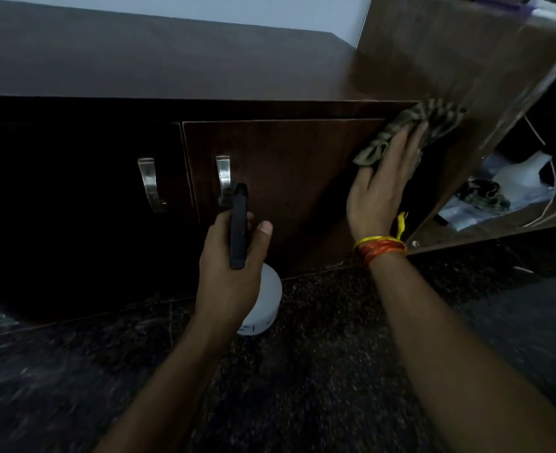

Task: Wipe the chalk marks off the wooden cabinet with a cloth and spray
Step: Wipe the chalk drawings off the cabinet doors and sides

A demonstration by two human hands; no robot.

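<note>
A dark wooden cabinet (289,165) fills the upper half of the view, its door closed. My right hand (384,188) presses a crumpled green-brown cloth (433,122) flat against the cabinet's upper right corner, where it meets a taller brown side panel (449,53). My left hand (230,266) grips a spray bottle with a black trigger head (238,230) and a white body (266,299), held in front of the door and pointing at it. No chalk marks show in this dim light.
Two curved metal handles (223,178) (150,184) stick out from the cabinet doors. An open shelf (499,223) at the right holds cloths, plastic bags and a wire. Dark speckled floor (302,371) lies below.
</note>
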